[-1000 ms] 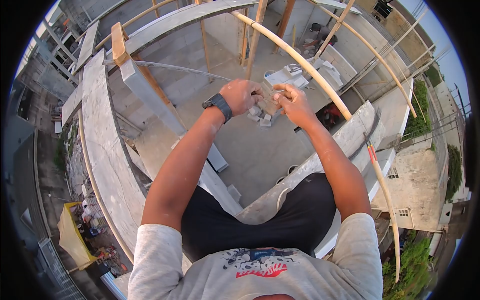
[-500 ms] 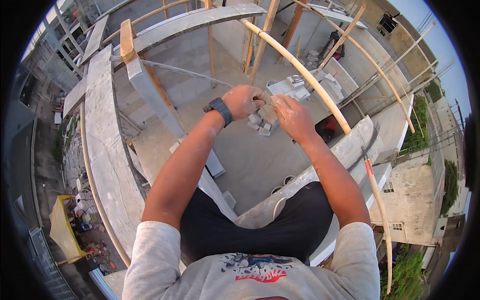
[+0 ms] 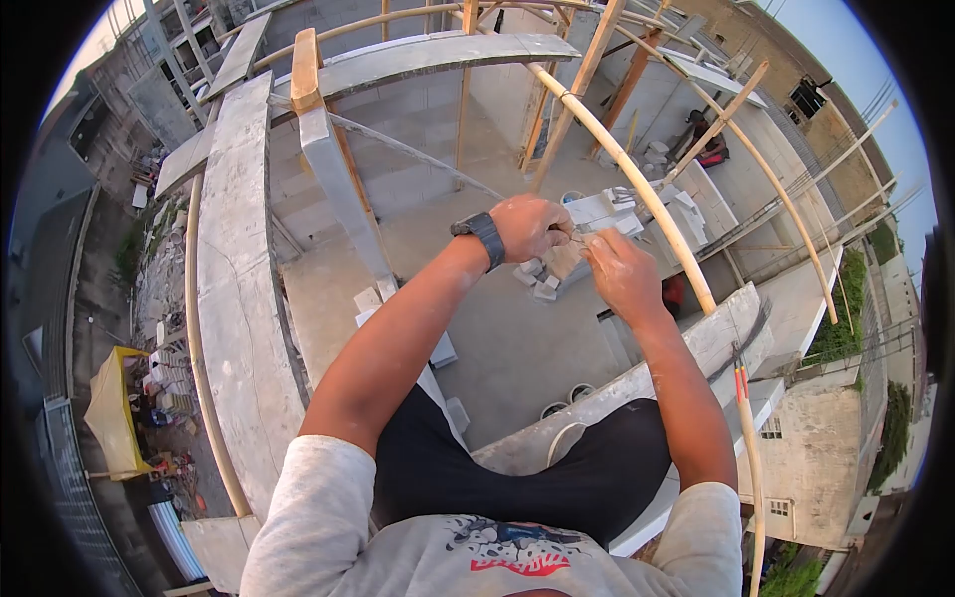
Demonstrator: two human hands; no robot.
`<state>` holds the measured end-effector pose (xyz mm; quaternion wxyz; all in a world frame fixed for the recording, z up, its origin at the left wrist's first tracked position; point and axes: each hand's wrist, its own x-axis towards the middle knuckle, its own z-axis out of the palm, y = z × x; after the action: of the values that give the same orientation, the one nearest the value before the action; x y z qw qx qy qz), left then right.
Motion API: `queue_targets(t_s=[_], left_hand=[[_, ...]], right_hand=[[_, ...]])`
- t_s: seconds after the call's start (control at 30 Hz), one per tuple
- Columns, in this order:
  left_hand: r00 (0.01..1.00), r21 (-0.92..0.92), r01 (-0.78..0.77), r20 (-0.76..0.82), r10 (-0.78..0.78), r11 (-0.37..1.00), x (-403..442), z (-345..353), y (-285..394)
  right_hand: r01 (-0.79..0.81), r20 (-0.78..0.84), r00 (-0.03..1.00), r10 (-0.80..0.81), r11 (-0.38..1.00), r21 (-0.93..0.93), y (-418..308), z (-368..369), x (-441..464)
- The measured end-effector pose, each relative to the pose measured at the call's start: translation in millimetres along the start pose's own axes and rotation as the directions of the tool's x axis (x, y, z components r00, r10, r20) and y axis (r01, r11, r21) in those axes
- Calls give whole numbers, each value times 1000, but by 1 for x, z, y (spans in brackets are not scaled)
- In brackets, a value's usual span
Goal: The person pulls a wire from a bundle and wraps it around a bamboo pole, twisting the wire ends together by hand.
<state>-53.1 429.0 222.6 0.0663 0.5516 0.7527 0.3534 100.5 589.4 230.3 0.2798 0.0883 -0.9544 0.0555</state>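
My left hand (image 3: 530, 229), with a dark watch (image 3: 480, 239) on its wrist, is raised over the drop with its fingers pinched together. Facing it, my right hand (image 3: 623, 271) is also pinched, and the fingertips of both hands nearly meet. Something thin seems to run between them, too small to make out. Beyond the right hand a long bamboo pole (image 3: 637, 179) slants down to the concrete beam (image 3: 637, 376) by my knees. Dark wires (image 3: 738, 348) stick out at that beam's right end.
A wide concrete slab (image 3: 234, 239) curves along the left. An upright post (image 3: 338, 189) stands ahead. Far below are the floor (image 3: 497, 348), white blocks (image 3: 602, 211) and a crouching person (image 3: 708, 144). A red-marked pole (image 3: 746, 438) hangs at the right.
The view has shifted, so the structure and both hands sit further right and lower in it. The fingertips stay close together, with slightly changed finger positions.
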Motion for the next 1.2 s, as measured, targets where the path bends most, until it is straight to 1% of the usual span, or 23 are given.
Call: queue_targets(t_s=[0.07, 0.1, 0.17, 0.2, 0.27, 0.37, 0.5, 0.57, 0.6, 0.67, 0.8, 0.87, 0.9, 0.93, 0.97, 1.0, 1.03, 1.07, 1.1, 1.13, 1.17, 1.2], left_hand=[[997, -27, 50, 54, -49, 998, -1, -5, 0], [997, -21, 59, 46, -58, 998, -1, -4, -2], [996, -69, 28, 84, -22, 997, -1, -3, -7], [997, -64, 33, 78, -28, 997, -1, -4, -7], [995, -142, -29, 92, 43, 989, -3, -5, -6], [995, -101, 16, 103, -5, 995, -4, -10, 3], [994, -111, -3, 109, 15, 994, -4, -13, 7], [992, -198, 41, 127, -16, 979, -4, -15, 6], [992, -198, 38, 128, -13, 979, -5, -16, 7], [988, -191, -34, 139, 62, 981, -6, -19, 8], [989, -188, -32, 134, 58, 982, -5, -17, 7], [994, -84, -84, 63, 89, 993, -3, -11, 5], [993, -86, -89, 66, 95, 992, -3, -10, 7], [994, -21, -107, 11, 107, 994, -4, -8, 10], [992, 44, -119, -44, 121, 992, -4, -6, 14], [991, 44, -123, -40, 125, 991, -4, -2, 15], [983, 96, -155, -85, 163, 983, -3, 2, 16], [971, 148, -184, -127, 203, 972, -2, 6, 17], [971, 142, -188, -118, 206, 972, -1, 7, 21], [968, 205, -186, -129, 214, 961, -1, 7, 24], [964, 266, -185, -138, 227, 946, 0, 7, 27], [964, 259, -196, -125, 234, 946, 1, 6, 29]], right_hand=[[28, -7, 1000, -28, 999, 23, -8, -5, 4], [38, -9, 999, -38, 999, 30, -9, -4, 4], [54, -29, 998, -54, 998, 13, -8, -2, 4], [62, -31, 998, -61, 998, 17, -8, -2, 4], [123, -50, 991, -124, 992, -26, -7, -3, 5], [83, -13, 996, -83, 995, -59, -6, -4, 3], [79, -18, 997, -81, 993, -87, -8, -8, 3], [139, -84, 987, -140, 990, -21, -15, -10, 6], [137, -85, 987, -139, 990, -24, -14, -11, 6], [160, -88, 982, -167, 984, -73, -12, -10, 5], [135, -59, 988, -141, 986, -97, -10, -9, 4], [19, -52, 998, -20, 1000, -25, -7, -3, 2], [14, -53, 998, -15, 999, -30, -6, 1, 0], [-150, -29, 987, 156, 977, 152, -4, 6, -2], [-306, 24, 949, 316, 896, 323, -3, 8, -3], [-310, 21, 947, 321, 895, 321, -3, 5, -1], [-607, 295, 776, 557, 534, 589, -3, -1, 2], [-763, 607, 530, 592, 20, 647, -1, -4, 4], [-764, 607, 522, 599, 12, 645, 3, -4, 3], [-741, 719, 445, 534, -230, 630, 8, -3, 3], [-680, 811, 384, 441, -460, 571, 14, -3, 2], [-676, 828, 401, 392, -483, 556, 18, -3, 2]])
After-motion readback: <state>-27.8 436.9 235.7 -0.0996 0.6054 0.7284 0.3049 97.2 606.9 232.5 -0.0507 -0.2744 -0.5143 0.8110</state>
